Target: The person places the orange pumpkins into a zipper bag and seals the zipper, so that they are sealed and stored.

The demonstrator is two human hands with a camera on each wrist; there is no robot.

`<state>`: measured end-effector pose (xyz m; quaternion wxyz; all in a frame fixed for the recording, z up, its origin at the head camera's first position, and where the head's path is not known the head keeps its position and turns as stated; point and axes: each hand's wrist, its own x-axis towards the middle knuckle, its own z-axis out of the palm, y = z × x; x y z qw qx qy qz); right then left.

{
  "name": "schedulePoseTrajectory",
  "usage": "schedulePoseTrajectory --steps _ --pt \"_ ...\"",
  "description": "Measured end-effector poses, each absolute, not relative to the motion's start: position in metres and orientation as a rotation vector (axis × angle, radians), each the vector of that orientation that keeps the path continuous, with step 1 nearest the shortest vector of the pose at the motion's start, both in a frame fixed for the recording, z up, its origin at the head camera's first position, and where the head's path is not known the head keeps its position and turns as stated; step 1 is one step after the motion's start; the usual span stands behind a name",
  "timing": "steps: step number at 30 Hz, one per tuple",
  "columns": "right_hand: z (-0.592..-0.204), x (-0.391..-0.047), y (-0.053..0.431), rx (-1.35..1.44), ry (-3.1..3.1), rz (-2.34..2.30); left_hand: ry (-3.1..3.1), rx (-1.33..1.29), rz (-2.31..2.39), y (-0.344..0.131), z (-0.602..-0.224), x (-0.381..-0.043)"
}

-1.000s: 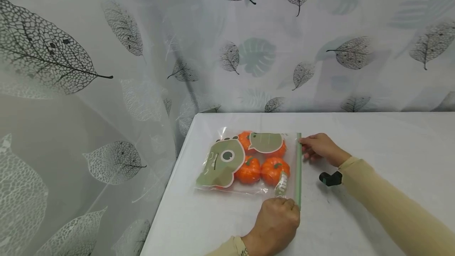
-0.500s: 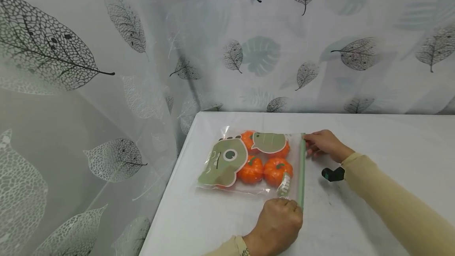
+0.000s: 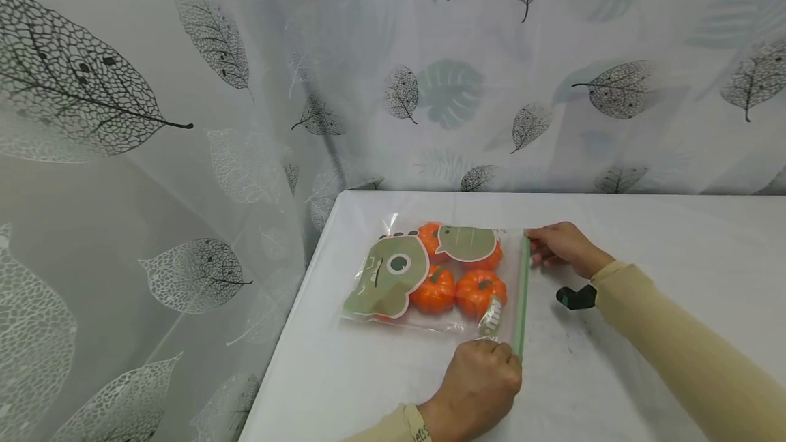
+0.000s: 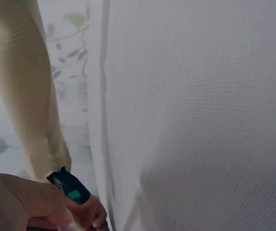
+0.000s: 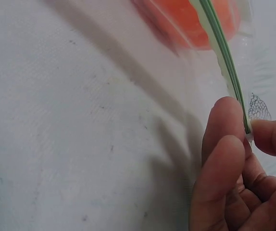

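A clear zip bag (image 3: 393,278) printed with a green dinosaur lies on the white table, with several small orange pumpkins (image 3: 481,293) inside. Its green zip strip (image 3: 523,285) runs along the right side. My left hand (image 3: 475,384) grips the near end of that strip, knuckles up, and hides the corner. At the far end my right hand (image 3: 561,245) pinches the strip's corner between thumb and fingers. The right wrist view shows a small whitish piece (image 5: 249,136) at the strip's tip, between thumb and fingers of the right hand (image 5: 239,178). In the left wrist view, the left hand (image 4: 22,202) is partly cropped.
The white table (image 3: 663,251) extends right of the bag, its left edge running diagonally beside it. A leaf-patterned curtain (image 3: 491,74) hangs behind and to the left. A dark wrist device (image 3: 576,297) sits at the right sleeve's cuff.
Both hands and the bag's zip edge sit slightly farther right in the head view than a second ago, partly from a small camera shift. Both holds look the same.
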<state>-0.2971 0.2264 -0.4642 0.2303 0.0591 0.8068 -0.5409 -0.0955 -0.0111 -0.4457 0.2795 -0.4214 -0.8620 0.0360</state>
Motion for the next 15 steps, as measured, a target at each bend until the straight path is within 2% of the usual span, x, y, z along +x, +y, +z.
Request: schedulePoseTrajectory --steps 15 --pt "-0.476 -0.292 0.221 0.201 2.223 -1.555 -2.366 -1.122 0.020 -0.013 -0.449 -0.101"
